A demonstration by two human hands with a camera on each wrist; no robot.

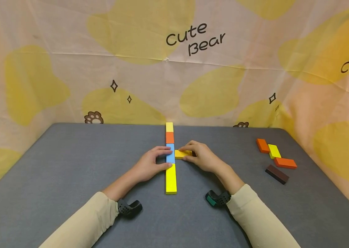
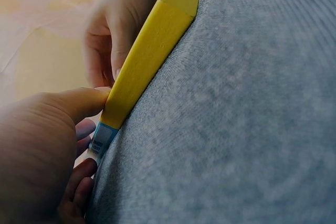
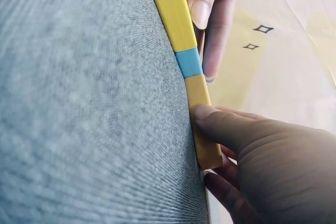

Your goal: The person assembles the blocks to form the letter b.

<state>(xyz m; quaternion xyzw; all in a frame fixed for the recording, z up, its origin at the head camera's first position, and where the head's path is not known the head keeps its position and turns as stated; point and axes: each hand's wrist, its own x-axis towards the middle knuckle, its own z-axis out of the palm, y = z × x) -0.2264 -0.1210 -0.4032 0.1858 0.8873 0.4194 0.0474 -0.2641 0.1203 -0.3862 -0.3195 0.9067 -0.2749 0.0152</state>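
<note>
A straight row of flat blocks runs away from me: a long yellow block (image 1: 171, 179), a blue block (image 1: 170, 157), an orange block (image 1: 169, 137) and a pale yellow block (image 1: 169, 127). From the left, my left hand (image 1: 149, 165) rests its fingertips on the blue block and its thumb at the long yellow block's far end. My right hand (image 1: 203, 156) pinches an amber block (image 1: 179, 154) between thumb and fingers. That block lies crosswise, its left end against the blue block's right side. In the right wrist view, the right thumb lies along the amber block's near side.
On the right of the grey table (image 1: 84, 155) lie an orange block (image 1: 262, 145), a yellow block (image 1: 274, 151), another orange block (image 1: 285, 163) and a dark brown block (image 1: 277, 174). A printed cloth (image 1: 149, 79) hangs behind the table.
</note>
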